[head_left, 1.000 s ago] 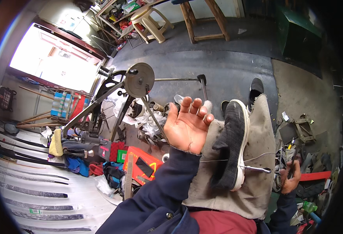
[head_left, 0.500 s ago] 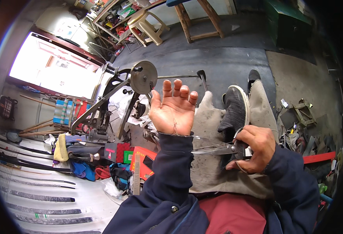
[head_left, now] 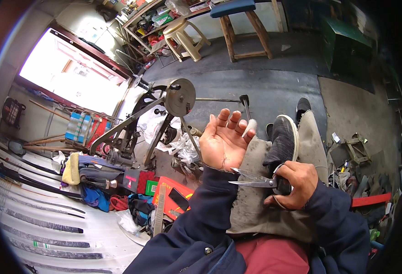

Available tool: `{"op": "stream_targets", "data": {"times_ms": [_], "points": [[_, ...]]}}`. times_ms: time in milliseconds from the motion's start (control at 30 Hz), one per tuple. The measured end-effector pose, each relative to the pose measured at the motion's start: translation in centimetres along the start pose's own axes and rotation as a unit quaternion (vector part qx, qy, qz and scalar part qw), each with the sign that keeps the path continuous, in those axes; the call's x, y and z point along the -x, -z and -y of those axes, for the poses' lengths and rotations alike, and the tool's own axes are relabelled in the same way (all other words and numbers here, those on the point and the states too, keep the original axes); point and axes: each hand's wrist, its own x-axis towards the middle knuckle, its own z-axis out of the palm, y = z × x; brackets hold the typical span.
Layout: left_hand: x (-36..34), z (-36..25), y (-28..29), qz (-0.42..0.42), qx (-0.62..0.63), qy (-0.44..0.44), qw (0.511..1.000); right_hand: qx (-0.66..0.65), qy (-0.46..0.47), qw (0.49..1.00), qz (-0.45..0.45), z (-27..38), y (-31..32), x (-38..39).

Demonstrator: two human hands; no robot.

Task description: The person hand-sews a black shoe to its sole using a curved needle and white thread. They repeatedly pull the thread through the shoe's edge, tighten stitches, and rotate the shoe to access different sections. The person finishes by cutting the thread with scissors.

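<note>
My left hand is palm up, its fingers apart and slightly curled, holding nothing. Loose threads hang at the frayed edge of the navy sleeve cuff on that wrist. In my right hand is a pair of scissors, its blades parted and their tips by the cuff. Beyond the scissors, a dark knit shoe with a pale sole lies on the worn grey-brown cloth over my legs. The right hand partly covers the shoe's near end.
A hand-cranked machine with a round wheel stands ahead on the left. Left of my arm are an orange-red box, a phone and a ruler-like strip. A plastic stool stands farther off; scraps and a red bar lie right.
The scissors' blades have moved from across the left cuff to beside its edge, and look wider apart. The left hand has tilted, its fingers curling more. The whole view has shifted.
</note>
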Motion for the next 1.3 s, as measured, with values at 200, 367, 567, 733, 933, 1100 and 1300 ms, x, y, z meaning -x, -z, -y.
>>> {"op": "stream_targets", "data": {"times_ms": [200,367,567,733,933,1100,1300], "points": [[0.1,0.3,0.7,-0.015,-0.027,0.033,0.999,0.015,-0.016,0.999,0.036,0.2,0.6,-0.1],[-0.1,1.0,1.4,0.001,-0.044,0.081,0.996,0.013,-0.028,0.998,0.059,-0.1,1.1,0.2],[-0.1,2.0,1.7,0.004,-0.049,0.100,0.994,0.000,-0.019,0.998,0.053,-0.6,0.4,0.4],[0.0,2.6,1.8,-0.004,-0.041,0.110,0.993,-0.015,-0.019,0.998,0.052,-0.9,0.0,0.2],[0.2,3.4,1.6,-0.022,-0.034,0.106,0.994,-0.018,-0.011,0.999,0.043,-1.0,-0.4,0.0],[0.2,3.6,1.4,-0.045,-0.039,0.100,0.993,0.000,-0.015,0.999,0.044,-0.9,-0.7,0.0],[0.2,3.7,1.4,-0.044,-0.037,0.100,0.993,0.006,-0.016,0.998,0.058,-0.9,-0.9,0.0]]}}
